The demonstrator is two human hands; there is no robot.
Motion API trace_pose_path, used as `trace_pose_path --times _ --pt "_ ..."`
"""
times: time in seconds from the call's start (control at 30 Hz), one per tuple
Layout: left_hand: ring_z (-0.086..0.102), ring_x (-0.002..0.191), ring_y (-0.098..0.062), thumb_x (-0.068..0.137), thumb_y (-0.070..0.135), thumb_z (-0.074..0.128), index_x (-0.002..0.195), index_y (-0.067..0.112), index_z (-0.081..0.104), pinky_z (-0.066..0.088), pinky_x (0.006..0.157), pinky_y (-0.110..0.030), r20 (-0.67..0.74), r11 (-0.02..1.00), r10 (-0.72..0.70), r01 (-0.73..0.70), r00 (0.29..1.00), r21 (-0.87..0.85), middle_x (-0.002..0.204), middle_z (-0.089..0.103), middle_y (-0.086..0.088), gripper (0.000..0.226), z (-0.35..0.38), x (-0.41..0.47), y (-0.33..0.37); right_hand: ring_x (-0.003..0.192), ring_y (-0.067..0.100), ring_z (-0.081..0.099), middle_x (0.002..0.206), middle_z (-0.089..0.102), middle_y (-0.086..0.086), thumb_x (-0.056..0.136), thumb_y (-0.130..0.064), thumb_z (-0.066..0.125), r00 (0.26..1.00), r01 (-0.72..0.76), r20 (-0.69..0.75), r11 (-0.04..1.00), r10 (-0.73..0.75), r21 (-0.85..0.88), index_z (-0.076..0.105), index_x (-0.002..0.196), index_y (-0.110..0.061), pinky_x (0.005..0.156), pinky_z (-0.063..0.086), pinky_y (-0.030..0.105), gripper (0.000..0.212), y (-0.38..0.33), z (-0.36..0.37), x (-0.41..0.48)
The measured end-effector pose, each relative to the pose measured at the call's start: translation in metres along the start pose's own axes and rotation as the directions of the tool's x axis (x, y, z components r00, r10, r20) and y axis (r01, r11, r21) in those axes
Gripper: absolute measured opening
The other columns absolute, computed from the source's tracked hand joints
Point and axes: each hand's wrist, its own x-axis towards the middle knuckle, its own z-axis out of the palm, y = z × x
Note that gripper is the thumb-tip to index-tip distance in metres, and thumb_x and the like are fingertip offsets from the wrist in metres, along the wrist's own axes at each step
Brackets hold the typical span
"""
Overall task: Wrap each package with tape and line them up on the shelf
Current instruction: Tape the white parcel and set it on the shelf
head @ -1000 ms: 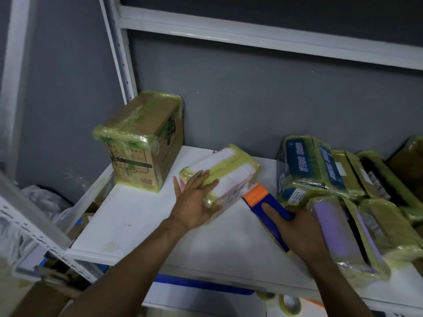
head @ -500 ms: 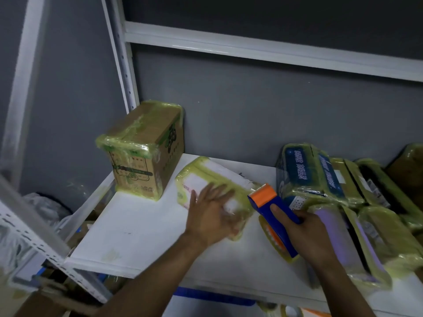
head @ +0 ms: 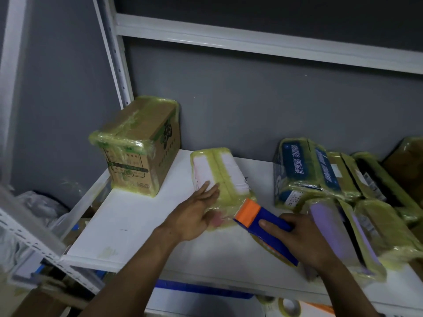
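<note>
You are taping the white package (head: 219, 172): your flat left hand (head: 194, 216) presses it, your right hand (head: 306, 241) grips the tape gun (head: 256, 213); pull tape across next.

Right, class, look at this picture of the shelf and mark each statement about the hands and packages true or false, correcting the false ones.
1. The right hand grips the blue tape dispenser. True.
2. The tape dispenser's head is green. False: it is orange.
3. The left hand rests with straight fingers on the white package. True.
4. The cardboard box stands at the right end of the shelf. False: it stands at the left end, beside the upright post.
5. The white package bears no tape. False: yellowish tape runs along it and round its near end.
</note>
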Motion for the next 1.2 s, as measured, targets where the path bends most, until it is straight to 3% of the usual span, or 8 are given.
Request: trace_pose_path --times 0.07,0.17,0.23,0.33,0.5,0.97,1.1,1.2 --pt "0.002 0.155 -0.003 0.101 0.02 0.048 0.152 0.022 0.044 0.017 0.126 -0.032 -0.177 1.0 -0.022 0.024 0.984 0.01 0.164 0.02 0.02 0.052 0.004 -0.009 0.001 0.062 0.02 0.067 0.068 0.068 0.009 0.069 -0.077 0.066 0.997 0.016 0.075 1.0 -0.016 0.001 0.067 0.074 -0.006 0.063 0.05 0.033 0.071 -0.003 0.004 -0.001" --pt "0.045 0.136 -0.004 0.099 0.028 0.057 0.127 0.029 0.07 0.042 0.107 -0.019 -0.493 0.966 -0.211 0.102 0.844 -0.238 0.141 0.056 0.021 0.031 0.012 -0.024 0.019 0.057 0.01 0.065 0.066 0.067 0.004 0.07 -0.074 0.067 0.992 0.037 0.123 0.999 -0.037 0.002 0.066 0.072 -0.009 0.056 0.044 0.017 0.065 -0.009 0.006 -0.004" --pt "0.061 0.108 0.0 0.093 0.048 0.064 0.105 0.04 0.076 0.046 0.081 -0.009 -0.391 0.827 -0.383 0.122 0.837 -0.549 0.114 0.068 0.025 0.019 0.013 -0.033 0.039 0.055 0.004 0.063 0.062 0.066 -0.004 0.072 -0.07 0.068 0.988 0.05 0.146 0.999 -0.052 0.021 0.064 0.069 -0.013 0.054 0.042 0.012 0.057 -0.014 0.007 -0.005" --pt "0.067 0.091 0.003 0.084 0.066 0.065 0.092 0.046 0.079 0.046 0.073 -0.007 -0.139 0.585 -0.465 0.186 0.874 -0.789 0.098 0.075 0.022 0.025 0.011 -0.04 0.062 0.056 -0.001 0.064 0.06 0.065 -0.013 0.074 -0.065 0.069 0.982 0.07 0.172 0.997 -0.074 0.033 0.062 0.069 -0.02 0.055 0.043 0.01 0.046 -0.018 0.008 -0.005" --pt "0.068 0.077 -0.007 0.093 0.02 0.072 0.094 0.018 0.082 0.051 0.069 -0.015 -0.021 0.41 -0.525 0.231 0.851 -0.882 0.097 0.078 0.008 0.01 0.008 -0.04 0.068 0.058 0.001 0.065 0.063 0.067 -0.012 0.075 -0.065 0.07 0.976 0.098 0.188 0.994 -0.107 0.057 0.064 0.071 -0.021 0.057 0.045 0.009 0.045 -0.019 0.01 -0.003" --pt "0.072 0.08 -0.004 0.092 0.007 0.072 0.083 0.019 0.08 0.05 0.071 -0.01 -0.1 0.476 -0.535 0.201 0.839 -0.856 0.083 0.078 0.005 0.017 -0.01 -0.042 0.048 0.064 0.009 0.068 0.071 0.07 -0.007 0.067 -0.08 0.071 0.976 0.152 0.163 0.988 -0.144 -0.04 0.066 0.074 -0.022 0.056 0.049 0.019 0.059 -0.035 0.013 0.0" --pt "0.07 0.077 0.001 0.088 0.01 0.076 0.083 0.018 0.08 0.048 0.069 -0.006 -0.203 0.49 -0.629 0.18 0.751 -0.853 0.082 0.078 0.008 0.011 -0.023 -0.049 0.021 0.059 0.006 0.06 0.067 0.065 -0.006 0.069 -0.077 0.071 0.986 0.137 0.116 0.978 -0.12 -0.159 0.061 0.066 -0.022 0.056 0.04 0.019 0.056 -0.035 0.006 0.001" --pt "0.068 0.075 0.004 0.09 0.011 0.075 0.086 0.019 0.08 0.048 0.069 -0.006 -0.204 0.509 -0.635 0.205 0.745 -0.836 0.083 0.077 0.012 0.009 -0.02 -0.051 0.01 0.061 0.007 0.06 0.065 0.064 -0.006 0.061 -0.089 0.063 0.989 0.14 0.08 0.97 -0.126 -0.197 0.061 0.064 -0.02 0.057 0.039 0.022 0.068 -0.037 0.0 0.003"
